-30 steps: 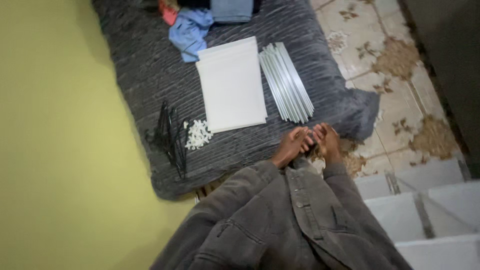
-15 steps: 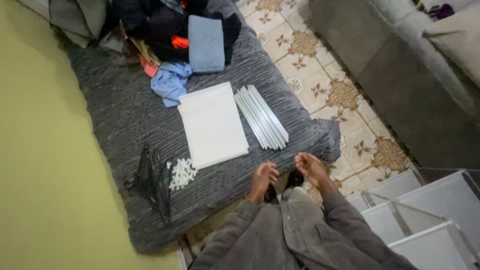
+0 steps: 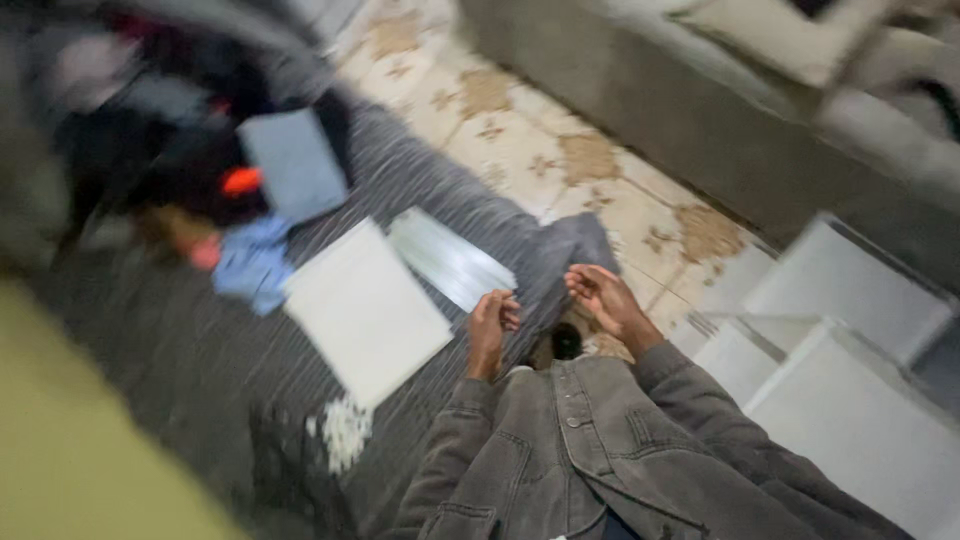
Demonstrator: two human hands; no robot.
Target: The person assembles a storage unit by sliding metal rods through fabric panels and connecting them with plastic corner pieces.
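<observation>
Grip: left hand (image 3: 492,322) curled loosely, right hand (image 3: 603,297) open, palm up; both empty. White panel (image 3: 365,312) lies flat on the mattress (image 3: 160,330), just beside the left hand. Rods (image 3: 450,260) beyond the panel, small white pieces (image 3: 345,432) nearer. Nothing assembled yet.

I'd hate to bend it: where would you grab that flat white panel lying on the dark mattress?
Probably by the edge nearest the left hand, coming from the person's side. The white panel lies flat on the dark striped mattress, so fingers would slide under that free edge; a bundle of white strips crowds the far side.
</observation>
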